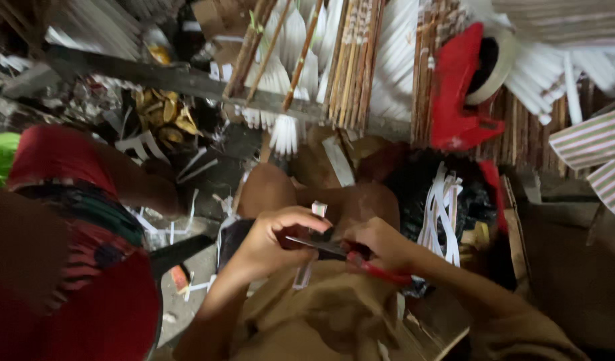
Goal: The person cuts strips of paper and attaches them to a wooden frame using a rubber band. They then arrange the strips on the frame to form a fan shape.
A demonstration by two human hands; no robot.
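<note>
Two hands were in play at bottom centre, both the wearer's. Left hand [275, 239] was curled nearly closed, fingers [306, 215] wrapped over a narrow white strip [305, 273]; the strip ran up through the fist, one end poking out above the knuckles, the other hanging below toward the lap. Right hand [378, 246] was closed on one pair of scissors [347, 253] with red handles, thumb and fingers gripping the handle end; the dark blades pointed left and met the strip just under the left fingers, touching or nearly so, motion blur made that hard to call. One second person sat at left in a red patterned top [73, 220], one arm [144, 184] reaching down to the floor among loose white offcuts [187, 164]. One loose bundle of white strips [442, 210] lay just right of the right hand. One red tape dispenser [458, 90] holding one pale roll sat upper right on a stack of brown sticks [354, 60]. Fan-shaped white pieces on sticks [284, 130] hung at top centre, too many and too smeared to count. Two striped pink-and-white flat pieces [598, 157] sat at the right edge. No readable labels or packages stood out.
</note>
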